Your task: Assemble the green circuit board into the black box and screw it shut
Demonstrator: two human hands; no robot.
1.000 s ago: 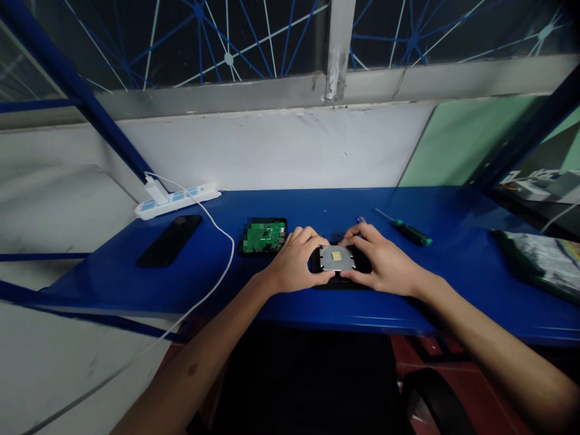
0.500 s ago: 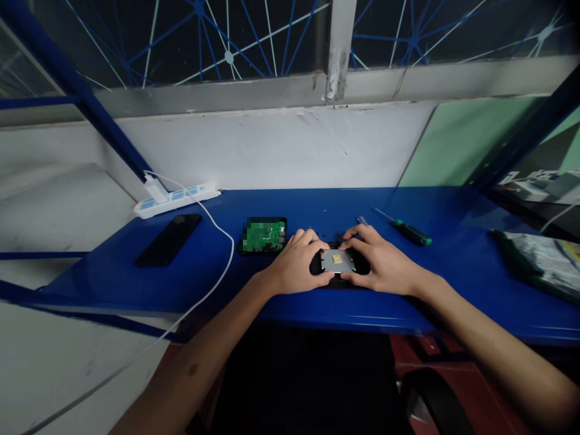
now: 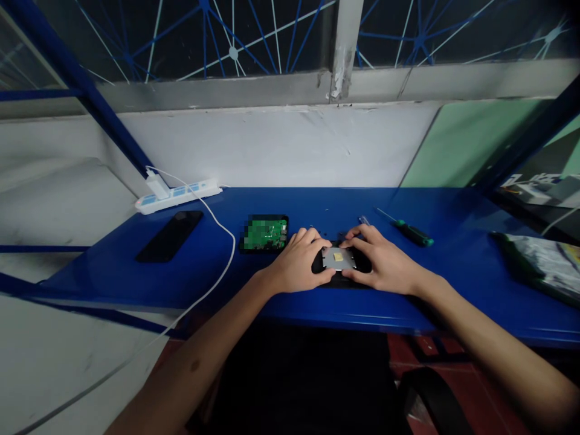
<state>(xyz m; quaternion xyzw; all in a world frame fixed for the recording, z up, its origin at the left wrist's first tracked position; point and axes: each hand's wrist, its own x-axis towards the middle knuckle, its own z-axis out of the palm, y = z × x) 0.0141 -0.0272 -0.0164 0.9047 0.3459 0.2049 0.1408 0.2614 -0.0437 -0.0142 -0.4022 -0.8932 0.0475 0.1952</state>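
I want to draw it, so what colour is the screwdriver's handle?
The handle is green and black, clearest in the head view.

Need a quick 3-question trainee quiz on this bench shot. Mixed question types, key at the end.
1. True or false: the green-and-black screwdriver lies to the left of the left hand.
2. Between the left hand and the right hand is a metal plate. What shows near its middle? a) a red button b) a yellow square c) a blue ring
3. Fill in: the white charger is plugged into the ____.

Key: 1 false; 2 b; 3 power strip
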